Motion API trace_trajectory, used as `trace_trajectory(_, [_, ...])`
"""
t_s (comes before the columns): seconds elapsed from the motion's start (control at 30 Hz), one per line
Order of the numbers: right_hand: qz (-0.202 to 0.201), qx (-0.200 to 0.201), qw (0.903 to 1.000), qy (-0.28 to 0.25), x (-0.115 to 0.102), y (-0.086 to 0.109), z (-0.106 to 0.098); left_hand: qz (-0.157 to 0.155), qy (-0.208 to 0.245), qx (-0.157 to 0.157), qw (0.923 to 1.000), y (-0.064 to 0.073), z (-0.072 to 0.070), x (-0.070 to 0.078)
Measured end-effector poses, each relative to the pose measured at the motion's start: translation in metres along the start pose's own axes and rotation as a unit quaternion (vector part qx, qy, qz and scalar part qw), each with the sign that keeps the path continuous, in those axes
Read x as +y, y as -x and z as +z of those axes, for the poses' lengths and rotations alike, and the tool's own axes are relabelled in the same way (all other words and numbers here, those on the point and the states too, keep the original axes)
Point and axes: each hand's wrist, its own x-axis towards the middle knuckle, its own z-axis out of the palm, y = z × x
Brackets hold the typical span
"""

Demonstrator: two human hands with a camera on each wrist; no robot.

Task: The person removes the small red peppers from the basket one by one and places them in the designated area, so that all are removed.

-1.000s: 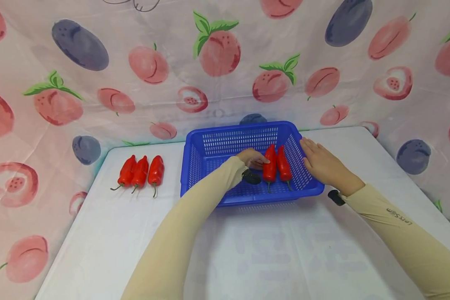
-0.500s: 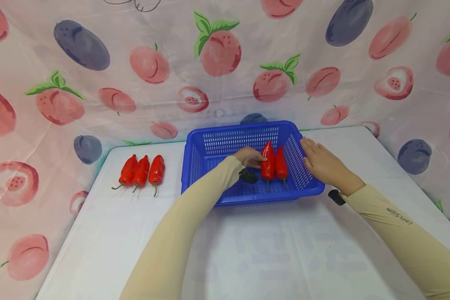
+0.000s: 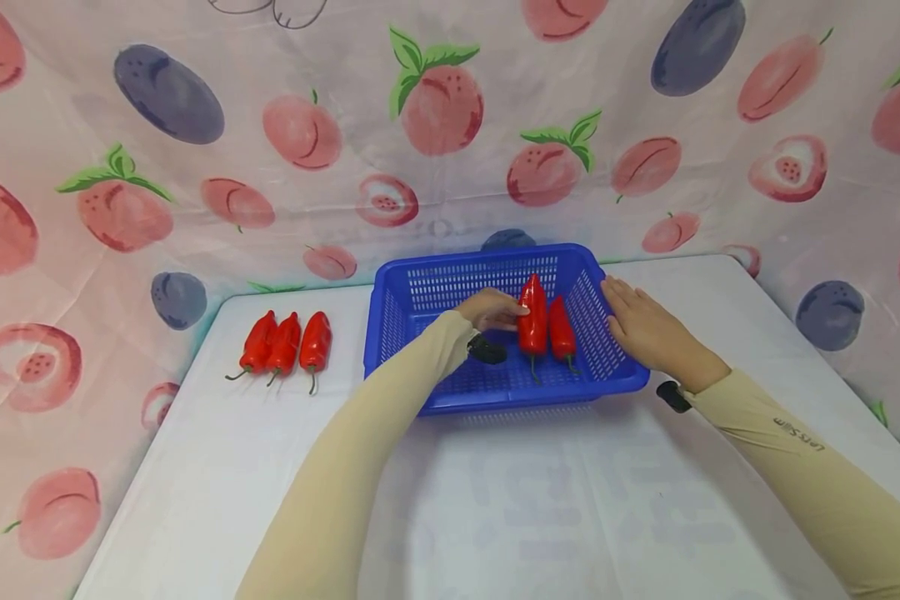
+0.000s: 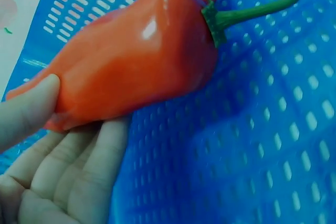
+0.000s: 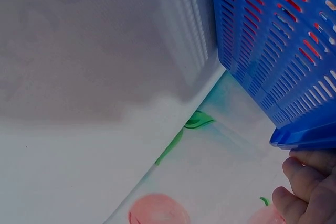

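My left hand (image 3: 492, 309) reaches into the blue plastic basket (image 3: 465, 402) and pinches a red pepper (image 3: 532, 321). In the left wrist view the thumb lies on one side of that pepper (image 4: 136, 56) and the fingers under it, its green stem pointing away. To its right in the basket lies a second red pepper (image 3: 562, 333). My right hand (image 3: 648, 323) rests with straight fingers against the basket's right rim. In the right wrist view its fingertips (image 5: 299, 179) touch the rim from outside.
Three red peppers lie side by side on the white table (image 3: 270, 467) left of the basket; the nearest to it is one pepper (image 3: 315, 342). A fruit-print cloth (image 3: 450, 200) hangs behind the table.
My left hand has drawn slightly left and up with the gripped pepper, widening the gap between it and the second pepper. My right hand has stayed at the rim.
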Motion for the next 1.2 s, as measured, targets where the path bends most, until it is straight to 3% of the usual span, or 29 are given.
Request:
trace_trajectory(0.07, [-0.002, 0.001, 1.0, 0.001, 0.0, 0.0, 0.0, 0.028, 0.015, -0.024, 0.9992, -0.029, -0.009, -0.012])
trace_trajectory(0.13, [-0.003, 0.001, 1.0, 0.002, 0.0, 0.0, 0.0, 0.034, 0.019, -0.036, 0.9986, -0.038, -0.014, -0.014])
trace_trajectory(0.23, [-0.003, 0.001, 1.0, 0.003, 0.001, -0.001, 0.001, 0.054, 0.017, -0.05, 0.9971, -0.041, -0.018, -0.014])
trace_trajectory(0.3, [-0.003, 0.001, 1.0, 0.002, 0.001, -0.001, 0.001, 0.043, -0.004, -0.029, 0.9987, -0.012, -0.013, 0.001])
trace_trajectory(0.37, [-0.002, 0.0, 1.0, 0.001, 0.0, -0.001, 0.001, 0.048, -0.009, -0.032, 0.9983, 0.009, -0.012, 0.01])
trace_trajectory(0.53, [-0.004, 0.001, 1.0, -0.003, -0.001, 0.0, 0.0, 0.042, -0.013, -0.044, 0.9981, 0.043, -0.016, 0.027])
trace_trajectory(0.93, [-0.013, 0.004, 0.9999, -0.004, 0.002, -0.001, 0.001, 0.067, -0.037, -0.022, 0.9968, 0.05, -0.041, 0.039])
trace_trajectory(1.2, [-0.012, 0.003, 0.9999, -0.006, 0.001, -0.001, 0.001, 0.071, -0.048, -0.013, 0.9963, 0.063, -0.061, 0.045])
